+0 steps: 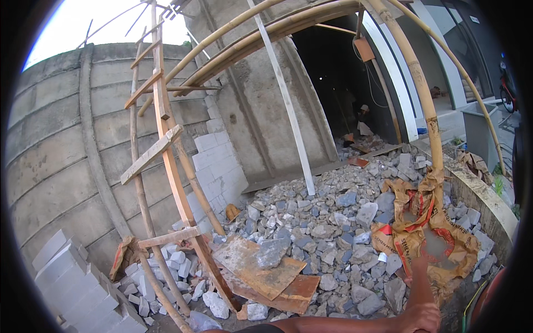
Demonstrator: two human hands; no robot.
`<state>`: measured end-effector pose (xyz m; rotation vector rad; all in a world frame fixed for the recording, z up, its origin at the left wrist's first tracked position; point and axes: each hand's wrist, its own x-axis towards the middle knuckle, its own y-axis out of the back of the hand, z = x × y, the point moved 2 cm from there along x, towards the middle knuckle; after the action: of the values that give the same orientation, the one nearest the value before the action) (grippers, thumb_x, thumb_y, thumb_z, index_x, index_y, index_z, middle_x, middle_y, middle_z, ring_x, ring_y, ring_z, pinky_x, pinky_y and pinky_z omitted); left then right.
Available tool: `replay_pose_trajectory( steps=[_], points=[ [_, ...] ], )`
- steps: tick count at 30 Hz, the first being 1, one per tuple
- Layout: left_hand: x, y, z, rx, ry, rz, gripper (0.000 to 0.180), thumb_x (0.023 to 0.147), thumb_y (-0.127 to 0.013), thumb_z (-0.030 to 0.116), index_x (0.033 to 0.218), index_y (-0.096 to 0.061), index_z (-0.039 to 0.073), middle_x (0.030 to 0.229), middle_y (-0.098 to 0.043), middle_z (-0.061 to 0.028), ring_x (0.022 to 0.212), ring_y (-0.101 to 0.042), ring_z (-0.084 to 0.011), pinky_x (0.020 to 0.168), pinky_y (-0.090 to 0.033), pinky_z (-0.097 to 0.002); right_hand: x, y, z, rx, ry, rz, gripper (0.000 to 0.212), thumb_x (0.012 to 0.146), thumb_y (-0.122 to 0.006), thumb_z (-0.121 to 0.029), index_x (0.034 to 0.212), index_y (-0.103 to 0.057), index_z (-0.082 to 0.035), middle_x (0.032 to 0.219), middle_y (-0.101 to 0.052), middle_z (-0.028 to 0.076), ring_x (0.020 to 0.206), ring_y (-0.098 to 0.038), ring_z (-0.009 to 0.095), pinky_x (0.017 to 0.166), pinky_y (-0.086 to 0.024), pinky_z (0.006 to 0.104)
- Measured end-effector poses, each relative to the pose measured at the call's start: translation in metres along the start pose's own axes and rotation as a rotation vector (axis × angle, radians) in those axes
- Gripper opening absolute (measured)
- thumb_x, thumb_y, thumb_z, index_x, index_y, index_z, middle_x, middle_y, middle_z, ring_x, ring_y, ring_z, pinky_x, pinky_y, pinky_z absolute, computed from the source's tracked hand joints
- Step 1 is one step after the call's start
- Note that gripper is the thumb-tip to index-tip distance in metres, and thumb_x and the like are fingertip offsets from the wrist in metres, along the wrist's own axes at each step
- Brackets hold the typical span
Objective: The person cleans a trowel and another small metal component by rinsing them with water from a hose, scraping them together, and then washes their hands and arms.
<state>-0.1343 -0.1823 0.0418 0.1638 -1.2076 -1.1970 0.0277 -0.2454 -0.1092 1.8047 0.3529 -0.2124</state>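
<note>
My left arm comes in along the lower edge and reaches across to the right. At its end my left hand [420, 319] is closed against my right forearm [420, 294], apparently wrapped round it. My right hand [419, 269] stretches up over torn brown paper cement bags [465, 251] with red markings. Its fingers blend into the brown paper, so I cannot tell how they are held. Grey material [436, 244] lies on the opened paper. Broken grey stones [363, 266] surround the bags.
A wooden ladder [176, 188] and bamboo poles [408, 55] rise over the rubble. A white post [286, 100] stands mid-view. Rusty boards [261, 269] lie in front, pale blocks [78, 291] at left. A person [363, 114] is in the dark doorway. A low concrete edge [477, 191] runs right.
</note>
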Motion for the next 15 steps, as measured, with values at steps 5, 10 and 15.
replay_pose_trajectory(
  steps=[5,10,15],
  points=[
    [-0.067,0.038,-0.124,0.238,0.443,-0.024,0.031,0.096,-0.047,0.028,0.089,-0.062,0.002,0.094,-0.063,-0.0178,0.089,-0.06,-0.0353,0.078,-0.046,-0.0454,0.017,-0.005,-0.063,-0.427,0.204,0.03,0.023,0.089,-0.056,-0.017,0.104,-0.072,-0.01,0.108,-0.071,0.007,0.099,-0.069,0.026,0.077,-0.056,0.0457],
    [-0.01,0.001,-0.039,-0.102,0.334,-0.482,0.035,0.091,-0.053,0.033,0.097,-0.061,0.0,0.098,-0.065,-0.0193,0.097,-0.061,-0.0313,0.086,-0.045,-0.0426,0.01,-0.027,-0.055,-0.505,0.245,0.0,0.024,0.088,-0.057,-0.019,0.105,-0.074,-0.015,0.11,-0.072,0.006,0.101,-0.069,0.024,0.079,-0.056,0.0439],
    [-0.144,0.054,-0.102,0.451,0.457,0.143,0.033,0.096,-0.045,0.029,0.097,-0.066,0.004,0.092,-0.066,-0.0155,0.091,-0.062,-0.0343,0.085,-0.045,-0.0463,0.014,-0.011,-0.085,-0.297,0.274,0.141,0.026,0.088,-0.056,-0.028,0.102,-0.071,-0.013,0.104,-0.071,0.009,0.101,-0.069,0.027,0.082,-0.054,0.0457]
  ],
)
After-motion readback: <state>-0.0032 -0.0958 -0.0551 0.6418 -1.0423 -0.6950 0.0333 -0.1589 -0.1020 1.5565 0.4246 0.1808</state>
